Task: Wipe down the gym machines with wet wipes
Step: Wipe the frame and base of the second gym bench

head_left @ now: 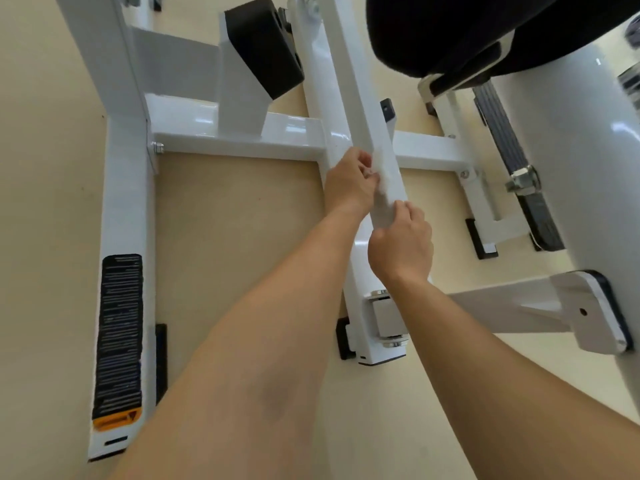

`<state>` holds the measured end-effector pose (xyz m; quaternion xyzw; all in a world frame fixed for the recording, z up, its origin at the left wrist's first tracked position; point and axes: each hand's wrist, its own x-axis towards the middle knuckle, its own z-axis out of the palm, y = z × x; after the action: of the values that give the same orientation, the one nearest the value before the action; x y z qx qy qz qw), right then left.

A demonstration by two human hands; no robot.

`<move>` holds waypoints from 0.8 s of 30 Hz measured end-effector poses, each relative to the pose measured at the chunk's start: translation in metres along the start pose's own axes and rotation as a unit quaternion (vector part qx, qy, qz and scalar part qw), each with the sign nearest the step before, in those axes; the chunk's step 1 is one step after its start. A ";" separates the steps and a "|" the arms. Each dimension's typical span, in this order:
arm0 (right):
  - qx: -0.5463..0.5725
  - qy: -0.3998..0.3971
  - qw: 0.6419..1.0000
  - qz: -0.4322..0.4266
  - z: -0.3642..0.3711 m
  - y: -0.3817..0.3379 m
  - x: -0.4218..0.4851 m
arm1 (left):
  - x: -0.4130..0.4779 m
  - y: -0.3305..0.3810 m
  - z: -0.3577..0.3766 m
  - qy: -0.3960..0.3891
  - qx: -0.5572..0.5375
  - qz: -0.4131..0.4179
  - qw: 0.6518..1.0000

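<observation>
I see 2 hands on the sloping white bar point(360, 84). The left hand point(348, 180) pinches the wipe point(382, 183) against the bar's left side. The right hand point(401, 242), just below it, curls round the bar over the wipe's lower end. The wipe is white on white, so I can hardly make out its edges. The right fingertips are hidden behind the bar. Above the grip, a black seat point(450, 29) is cut off at the top edge.
</observation>
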<state>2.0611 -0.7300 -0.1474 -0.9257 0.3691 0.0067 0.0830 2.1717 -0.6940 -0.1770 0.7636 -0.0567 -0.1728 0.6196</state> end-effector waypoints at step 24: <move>0.198 0.084 0.977 0.004 0.018 0.016 0.007 | -0.051 -0.045 0.028 0.020 -0.096 -0.045 0.994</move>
<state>2.0566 -0.7433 -0.1680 -0.8866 0.3727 -0.1436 0.2333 2.1091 -0.6945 -0.2160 0.7058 0.0068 -0.1899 0.6824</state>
